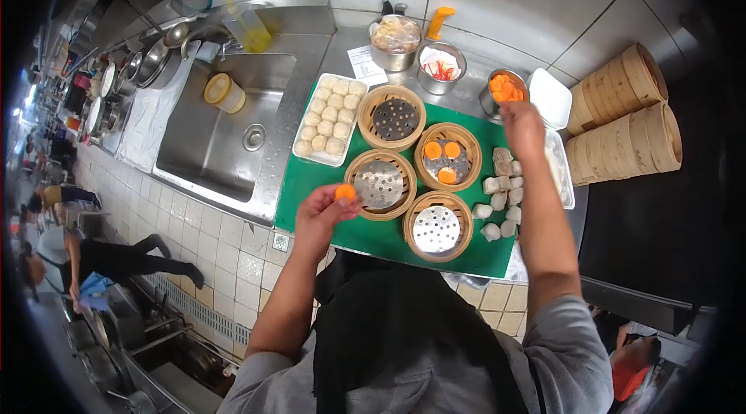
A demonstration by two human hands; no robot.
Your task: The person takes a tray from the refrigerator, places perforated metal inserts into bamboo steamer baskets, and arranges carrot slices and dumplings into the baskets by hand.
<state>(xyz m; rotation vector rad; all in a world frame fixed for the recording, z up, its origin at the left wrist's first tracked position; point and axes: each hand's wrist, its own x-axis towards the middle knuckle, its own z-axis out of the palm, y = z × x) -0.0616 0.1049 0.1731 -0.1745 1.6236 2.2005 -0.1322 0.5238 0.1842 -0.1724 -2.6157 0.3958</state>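
Between the fingertips of my left hand (320, 218) is a round orange carrot slice (345, 193), just over the edge of a bamboo steamer (351, 168) with a bare perforated metal liner. My right hand (524, 130) is closed, its fingertips at the near rim of a metal cup of carrot slices (507, 87); what they pinch, if anything, is hidden. Three carrot slices lie apart in another bamboo steamer (475, 151). Two further steamers, one at the back (420, 107) and one in front (409, 241), hold only perforated liners.
A green cutting board (311, 208) lies under the steamers. On it stand a tray of white balls (329, 118) and several pale dumpling-like pieces (491, 233). Metal pots (441, 84), stacked steamers (622, 142) and a sink (214, 134) surround it. People work at far left and lower right.
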